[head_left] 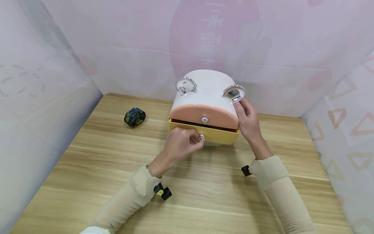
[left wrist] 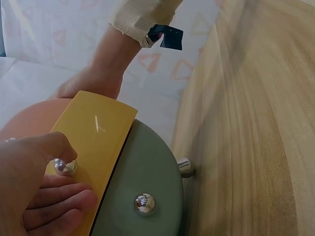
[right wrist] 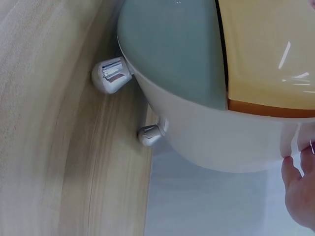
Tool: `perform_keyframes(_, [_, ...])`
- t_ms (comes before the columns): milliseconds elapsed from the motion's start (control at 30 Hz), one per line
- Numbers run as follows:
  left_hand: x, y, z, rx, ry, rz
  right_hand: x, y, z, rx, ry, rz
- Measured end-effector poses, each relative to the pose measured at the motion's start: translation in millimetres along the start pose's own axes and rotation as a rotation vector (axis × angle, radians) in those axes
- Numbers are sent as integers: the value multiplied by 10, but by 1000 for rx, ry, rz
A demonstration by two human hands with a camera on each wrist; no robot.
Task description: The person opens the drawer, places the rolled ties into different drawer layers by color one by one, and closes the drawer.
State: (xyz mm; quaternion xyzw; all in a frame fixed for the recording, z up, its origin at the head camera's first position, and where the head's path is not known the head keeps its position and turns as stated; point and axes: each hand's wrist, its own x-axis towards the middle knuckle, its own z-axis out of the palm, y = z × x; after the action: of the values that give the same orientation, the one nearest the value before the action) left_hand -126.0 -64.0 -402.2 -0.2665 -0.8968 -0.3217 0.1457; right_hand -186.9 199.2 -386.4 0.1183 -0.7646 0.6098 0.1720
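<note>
A small rounded drawer box with a white shell [head_left: 208,84] stands on short silver feet, two silver ear-shaped loops on its top. Its front has an orange top drawer [head_left: 187,112], a yellow middle drawer [head_left: 223,135] and a green lower drawer [left wrist: 147,152], each with a round silver knob. The yellow drawer is pulled out a little, leaving a dark gap above it. My left hand [head_left: 181,142] pinches the yellow drawer's knob [left wrist: 65,167]. My right hand [head_left: 248,120] rests against the box's side below the right silver loop [head_left: 234,93], fingertips touching the white shell.
A rolled dark blue patterned cloth strip [head_left: 134,117] lies on the wooden table [head_left: 96,162], left of the box. Printed pale fabric walls [head_left: 131,58] enclose the table at the back and both sides, with the back one close behind the box.
</note>
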Motion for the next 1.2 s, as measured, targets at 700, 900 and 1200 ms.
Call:
perform_keyframes(700, [98, -36, 25, 6, 14, -3, 5, 35, -14, 5, 18, -23])
perform_keyframes(900, [108, -44, 33, -3, 12, -15, -6, 39, -12, 8, 25, -33])
perform_keyframes(1200, [117, -44, 39, -16, 5, -41, -11, 39, -9, -11, 27, -18])
